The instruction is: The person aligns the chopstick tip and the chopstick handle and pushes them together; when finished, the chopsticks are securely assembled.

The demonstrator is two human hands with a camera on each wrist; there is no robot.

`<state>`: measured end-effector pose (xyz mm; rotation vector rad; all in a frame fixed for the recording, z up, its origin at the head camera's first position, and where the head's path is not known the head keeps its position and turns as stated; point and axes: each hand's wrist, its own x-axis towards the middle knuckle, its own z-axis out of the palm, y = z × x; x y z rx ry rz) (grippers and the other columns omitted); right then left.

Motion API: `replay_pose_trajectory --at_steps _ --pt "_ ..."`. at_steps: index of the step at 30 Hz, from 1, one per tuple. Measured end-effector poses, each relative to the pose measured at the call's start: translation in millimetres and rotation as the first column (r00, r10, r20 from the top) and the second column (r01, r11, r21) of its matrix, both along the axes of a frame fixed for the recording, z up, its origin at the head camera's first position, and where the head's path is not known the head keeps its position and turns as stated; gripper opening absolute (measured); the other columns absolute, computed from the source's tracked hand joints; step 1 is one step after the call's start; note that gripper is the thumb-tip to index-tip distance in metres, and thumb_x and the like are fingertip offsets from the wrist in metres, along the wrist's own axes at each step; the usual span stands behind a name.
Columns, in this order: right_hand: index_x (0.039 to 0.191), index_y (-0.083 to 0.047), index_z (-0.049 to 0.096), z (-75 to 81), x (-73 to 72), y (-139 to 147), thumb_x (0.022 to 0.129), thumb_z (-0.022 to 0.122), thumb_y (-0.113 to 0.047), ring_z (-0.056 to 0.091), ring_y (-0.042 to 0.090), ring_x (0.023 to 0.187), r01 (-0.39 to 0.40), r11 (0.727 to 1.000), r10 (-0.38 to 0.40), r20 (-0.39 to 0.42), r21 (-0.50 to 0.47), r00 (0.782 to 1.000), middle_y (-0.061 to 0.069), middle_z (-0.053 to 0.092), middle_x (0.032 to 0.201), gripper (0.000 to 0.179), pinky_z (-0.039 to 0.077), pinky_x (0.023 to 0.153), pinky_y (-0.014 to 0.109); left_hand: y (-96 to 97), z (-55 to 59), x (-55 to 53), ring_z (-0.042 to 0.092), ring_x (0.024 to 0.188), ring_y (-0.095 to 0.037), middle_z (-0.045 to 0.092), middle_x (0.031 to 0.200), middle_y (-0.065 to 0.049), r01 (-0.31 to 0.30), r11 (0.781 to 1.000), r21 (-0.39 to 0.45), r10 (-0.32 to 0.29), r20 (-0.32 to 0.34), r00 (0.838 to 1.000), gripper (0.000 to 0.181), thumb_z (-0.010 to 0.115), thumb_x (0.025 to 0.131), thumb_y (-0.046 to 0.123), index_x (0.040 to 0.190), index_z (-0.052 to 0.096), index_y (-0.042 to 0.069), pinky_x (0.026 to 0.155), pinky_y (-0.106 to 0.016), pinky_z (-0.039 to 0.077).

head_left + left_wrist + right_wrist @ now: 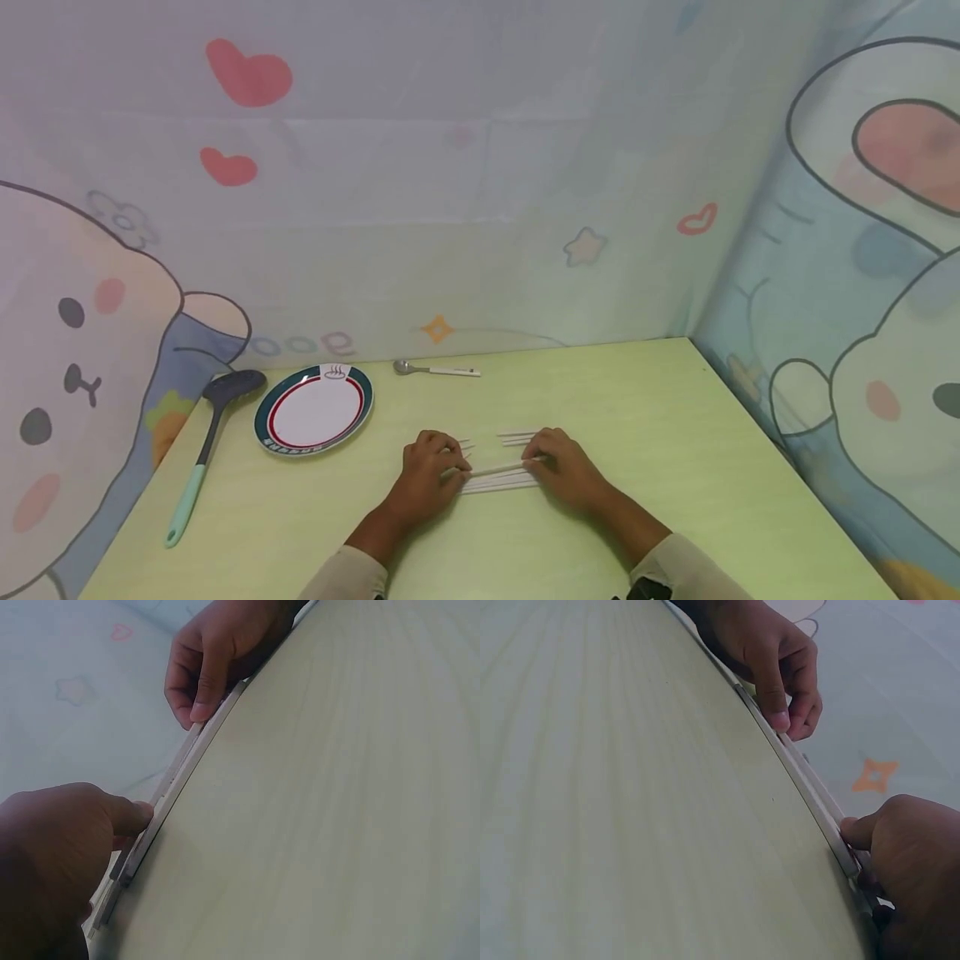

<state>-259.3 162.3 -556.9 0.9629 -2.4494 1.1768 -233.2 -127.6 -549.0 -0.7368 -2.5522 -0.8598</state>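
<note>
A thin pale stick (497, 470) runs level between my two hands, low over the table. My left hand (430, 473) pinches its left end between thumb and fingers. My right hand (564, 468) pinches the other end the same way. Several similar sticks (498, 485) lie side by side just in front of it. More sticks (517, 440) show behind, partly hidden by the hands. In the left wrist view the held stick (178, 757) lies along another pale stick, with thumb tips on it. The right wrist view shows both thumbs at the held stick (815, 776) too.
A white plate (315, 412) with a dark rim sits at the back left. Left of it lies a dark ladle (206, 446) with a mint handle. A small spoon (442, 372) lies near the back edge of the table (712, 500). Printed cloth hangs behind and at the right.
</note>
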Motion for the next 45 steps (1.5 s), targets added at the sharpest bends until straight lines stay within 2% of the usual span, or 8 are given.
replay_pose_trajectory --at_steps 8,14,18,22,28,32,36,45 --pt "0.098 -0.015 0.075 3.3 0.9 -1 0.101 0.075 -0.006 0.06 0.015 0.101 0.014 1.0 -0.015 0.06 0.021 0.998 0.0 0.074 0.101 0.009 0.051 0.093 0.036 -1.1 1.5 -0.6 0.055 0.119 -0.03 0.068 0.111 -0.001 0.004 1.0 0.004 -0.004 0.043 0.999 0.009 0.081 0.095 0.01 0.091 0.084 0.018 0.095 -0.056 0.037" --pt "0.098 -0.016 0.075 2.0 0.0 -1 0.102 0.074 -0.007 0.06 0.015 0.101 0.018 0.999 -0.02 0.073 0.026 0.997 0.0 0.074 0.101 0.01 0.051 0.093 0.036 -0.9 2.4 1.3 0.056 0.118 -0.03 0.068 0.11 -0.002 0.007 1.0 0.011 -0.007 0.028 1.0 0.009 0.081 0.095 0.011 0.089 0.083 0.018 0.095 -0.056 0.038" --pt "0.098 -0.015 0.075 0.2 -0.1 0 0.101 0.074 -0.006 0.061 0.015 0.101 0.015 1.0 -0.016 0.044 0.017 0.999 0.001 0.074 0.101 0.01 0.051 0.092 0.036 -0.9 1.1 1.2 0.056 0.118 -0.032 0.068 0.11 -0.003 -0.001 1.0 0.022 0.001 -0.001 1.0 0.01 0.08 0.095 0.01 0.088 0.082 0.017 0.095 -0.058 0.038" --pt "0.099 -0.013 0.076 -1.2 -1.5 0 0.101 0.073 -0.004 0.063 0.016 0.103 0.025 1.0 -0.025 0.005 -0.002 1.0 0.001 0.073 0.103 0.01 0.053 0.093 0.036 -2.7 -1.9 -2.4 0.056 0.118 -0.032 0.069 0.11 -0.004 -0.037 0.999 0.031 0.038 -0.05 0.998 0.009 0.082 0.093 0.008 0.09 0.083 0.016 0.094 -0.059 0.039" --pt "0.1 -0.012 0.076 -2.1 -11.4 -2 0.098 0.075 0.0 0.063 0.019 0.106 0.11 0.994 -0.108 -0.067 0.014 0.992 -0.001 0.071 0.107 0.013 0.055 0.093 0.039 -8.5 -3.4 -11.3 0.055 0.119 -0.032 0.067 0.109 -0.003 -0.093 0.993 0.074 0.097 -0.058 0.994 0.008 0.086 0.089 0.007 0.091 0.084 0.014 0.093 -0.058 0.037" --pt "0.101 -0.012 0.077 -2.1 -19.5 -4 0.098 0.076 -0.001 0.06 0.021 0.108 0.153 0.988 -0.152 -0.03 0.035 0.988 0.0 0.069 0.11 0.012 0.053 0.094 0.042 -11.5 -3.9 -16.4 0.054 0.118 -0.031 0.067 0.108 -0.002 -0.107 0.991 0.082 0.111 -0.046 0.993 0.009 0.088 0.088 0.009 0.086 0.084 0.016 0.091 -0.053 0.035" --pt "0.1 -0.016 0.078 -1.5 -25.0 -5 0.1 0.076 -0.005 0.057 0.02 0.11 0.174 0.983 -0.176 0.038 0.06 0.984 -0.001 0.068 0.112 0.011 0.05 0.095 0.044 -12.6 -3.3 -18.8 0.053 0.116 -0.031 0.066 0.107 -0.002 -0.089 0.992 0.094 0.092 -0.027 0.995 0.012 0.089 0.087 0.011 0.081 0.081 0.018 0.09 -0.052 0.034" --pt "0.098 -0.014 0.079 0.9 -25.2 -7 0.097 0.079 -0.004 0.053 0.021 0.11 0.182 0.98 -0.189 0.086 0.086 0.978 0.0 0.065 0.113 0.01 0.045 0.097 0.049 -12.7 -4.6 -22.2 0.052 0.122 -0.032 0.066 0.11 0.0 -0.116 0.99 0.074 0.113 0.048 0.992 0.018 0.09 0.087 0.011 0.076 0.078 0.019 0.095 -0.055 0.035"
